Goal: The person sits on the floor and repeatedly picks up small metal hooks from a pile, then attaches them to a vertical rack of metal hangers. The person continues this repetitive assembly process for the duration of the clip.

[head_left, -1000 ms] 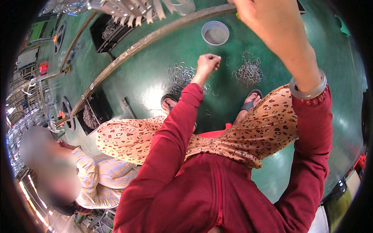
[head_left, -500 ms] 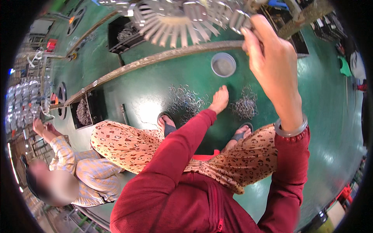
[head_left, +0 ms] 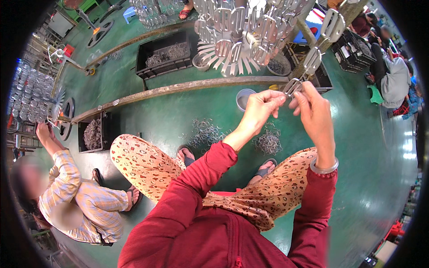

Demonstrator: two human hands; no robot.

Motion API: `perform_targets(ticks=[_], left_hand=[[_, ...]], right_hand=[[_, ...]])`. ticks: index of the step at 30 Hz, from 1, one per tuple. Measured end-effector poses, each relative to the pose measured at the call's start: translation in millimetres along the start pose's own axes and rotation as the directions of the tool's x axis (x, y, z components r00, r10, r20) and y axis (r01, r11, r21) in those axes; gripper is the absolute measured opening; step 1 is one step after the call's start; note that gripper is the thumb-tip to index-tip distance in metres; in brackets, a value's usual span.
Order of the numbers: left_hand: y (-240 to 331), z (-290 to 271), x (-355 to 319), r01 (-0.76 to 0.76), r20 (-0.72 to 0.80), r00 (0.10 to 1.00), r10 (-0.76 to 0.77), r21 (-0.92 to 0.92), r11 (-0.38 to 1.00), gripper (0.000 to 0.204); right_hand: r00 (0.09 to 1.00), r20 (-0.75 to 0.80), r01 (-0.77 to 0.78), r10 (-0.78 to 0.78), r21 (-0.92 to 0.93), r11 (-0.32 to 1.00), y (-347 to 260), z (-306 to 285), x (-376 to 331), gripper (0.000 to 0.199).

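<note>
A slotted, shiny metal piece (head_left: 292, 86) hangs at the lower end of a chain of similar metal pieces (head_left: 313, 60), in front of the wooden bar. My right hand (head_left: 316, 115) is closed at its right side, thumb and fingertips bent against its lower edge. From the left, my left hand (head_left: 261, 109) reaches up to the same piece with thumb and forefinger pinched together. Whatever lies in that pinch is too small to make out. Below my hands, loose curved metal hooks lie on the floor in a left pile (head_left: 205, 134) and a right pile (head_left: 269, 139).
A wooden bar (head_left: 192, 88) crosses ahead, a light tub (head_left: 245, 99) beneath it. Beyond stand a rack of hanging metal pieces (head_left: 234, 33) and a black crate (head_left: 163, 56) of small parts. Another black crate (head_left: 92, 134) is near a seated co-worker (head_left: 67, 187) at left.
My left hand has risen from near the floor piles to the hanging metal piece. My right hand stays at a metal piece, lower in view. The view has tilted upward, showing more of the rack.
</note>
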State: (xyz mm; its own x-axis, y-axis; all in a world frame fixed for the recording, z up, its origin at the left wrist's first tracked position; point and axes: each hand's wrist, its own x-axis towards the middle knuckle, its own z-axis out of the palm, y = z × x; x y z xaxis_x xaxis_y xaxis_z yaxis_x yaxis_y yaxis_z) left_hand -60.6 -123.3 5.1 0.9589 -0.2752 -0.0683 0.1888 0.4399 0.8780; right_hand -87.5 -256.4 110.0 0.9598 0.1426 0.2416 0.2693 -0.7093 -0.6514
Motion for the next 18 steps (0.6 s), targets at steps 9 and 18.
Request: perform_targets(ticks=[9,18], left_hand=[[29,12,-26,0.068,0.057,0.997,-0.051,-0.335,0.94,0.017],[32,-1,-33,0.128,0.157,0.984,-0.088,-0.27,0.954,0.015]], right_hand=[[1.0,-0.011,-0.025,0.024,-0.063,0.998,-10,-8,-20,0.014],[1.0,-0.027,0.014,-0.016,-0.084,0.996,-11,-3,-21,0.013]])
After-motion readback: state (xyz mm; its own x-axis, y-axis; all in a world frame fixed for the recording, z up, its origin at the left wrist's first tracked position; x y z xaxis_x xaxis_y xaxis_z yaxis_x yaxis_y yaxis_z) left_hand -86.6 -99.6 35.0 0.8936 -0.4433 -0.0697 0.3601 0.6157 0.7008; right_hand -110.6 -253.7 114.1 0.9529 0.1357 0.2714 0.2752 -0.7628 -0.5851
